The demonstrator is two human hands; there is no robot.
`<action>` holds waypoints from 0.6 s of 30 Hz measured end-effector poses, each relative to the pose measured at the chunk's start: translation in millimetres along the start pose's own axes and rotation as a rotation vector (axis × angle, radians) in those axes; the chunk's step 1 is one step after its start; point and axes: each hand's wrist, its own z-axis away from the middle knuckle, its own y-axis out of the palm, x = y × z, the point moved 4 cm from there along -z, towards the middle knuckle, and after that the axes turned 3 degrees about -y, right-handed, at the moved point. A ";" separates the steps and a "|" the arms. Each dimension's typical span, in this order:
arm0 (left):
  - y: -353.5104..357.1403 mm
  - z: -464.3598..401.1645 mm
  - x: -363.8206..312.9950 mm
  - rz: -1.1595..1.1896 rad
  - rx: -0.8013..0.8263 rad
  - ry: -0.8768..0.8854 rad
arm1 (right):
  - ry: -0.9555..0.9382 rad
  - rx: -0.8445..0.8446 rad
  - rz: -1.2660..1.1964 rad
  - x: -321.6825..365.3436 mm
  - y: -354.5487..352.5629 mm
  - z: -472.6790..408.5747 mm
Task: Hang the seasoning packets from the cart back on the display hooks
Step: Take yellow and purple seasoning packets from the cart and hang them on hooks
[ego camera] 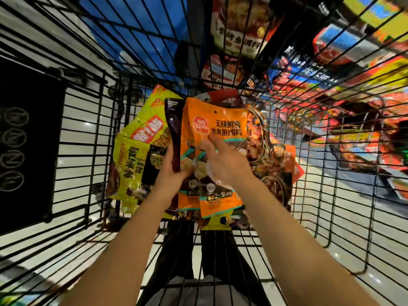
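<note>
- Wire cart [309, 173]: a black grid basket seen from above; both forearms reach down into it from the near edge. A black panel [28, 140] with pale round symbols hangs on its left wall.
- Contents of the cart: a loose heap of seasoning packets on the basket floor. A yellow-green packet [132, 155] lies at the left of the heap, reddish-brown packets [271, 164] at the right, and a dark red packet [227, 99] shows at the far end.
- Orange packets [218, 124]: two of like print, overlapped, raised above the heap in the middle of the basket. Their long axis runs near to far; the top edge, with its small punched hanging hole, points away from the person, and the printed face is turned up toward the camera.
- Dark maroon packet [174, 138]: a narrow pouch standing along the left edge of the orange pair, its long axis likewise near to far.
- Left hand [172, 173]: fingers curled round the lower part of the maroon and orange packets, gripping them from the left.
- Right hand [225, 164]: laid over the front of the nearer orange packet, its fingertips on the printed face; the hands are close together on the bundle.
- Display packets [240, 27]: blurred, beyond the far and right walls of the cart.
</note>
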 end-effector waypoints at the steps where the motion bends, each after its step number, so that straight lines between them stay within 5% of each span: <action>1: -0.9 0.9 -0.7 0.069 -0.020 -0.058 | 0.007 0.054 -0.112 -12.3 -4.0 1.5; 5: 4.7 8.6 -5.8 0.326 0.013 -0.208 | 0.206 -0.005 -0.177 -78.5 -12.4 12.3; 8: 16.6 15.5 -9.2 0.143 0.068 -0.148 | 0.390 0.046 -0.213 -104.5 17.9 20.4; 18: 21.4 10.0 -39.9 -0.172 0.027 0.011 | 0.317 -0.020 -0.384 -95.8 28.1 27.2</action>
